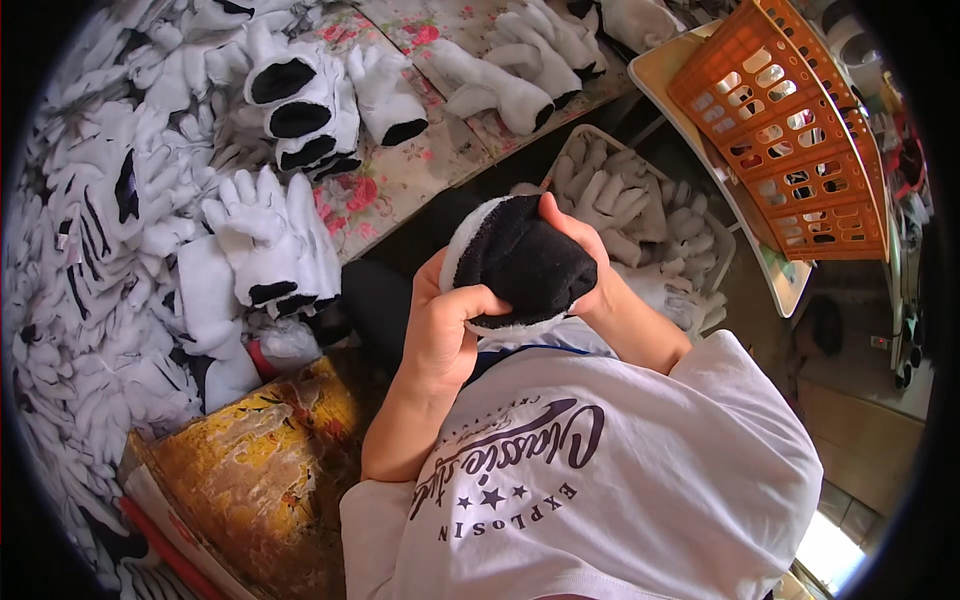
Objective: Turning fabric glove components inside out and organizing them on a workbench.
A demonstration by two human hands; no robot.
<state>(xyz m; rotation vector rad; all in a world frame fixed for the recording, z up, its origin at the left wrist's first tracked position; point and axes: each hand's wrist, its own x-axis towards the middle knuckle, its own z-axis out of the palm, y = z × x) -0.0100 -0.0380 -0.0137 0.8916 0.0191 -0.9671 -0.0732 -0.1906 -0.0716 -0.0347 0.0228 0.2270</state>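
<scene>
Spreading across your left, white gloves [110, 340] lie heaped around the flowered tabletop [390, 190], perhaps for easy reach. Your left hand [440, 312] clamps a black-and-white cloth [530, 255] in front of you; your right hand [592, 250] clamps its other side, likely keeping it spread. Open room parts it from the tabletop edge; the glove-filled bin [727, 255] and orange basket [858, 200] crowd your right.
</scene>
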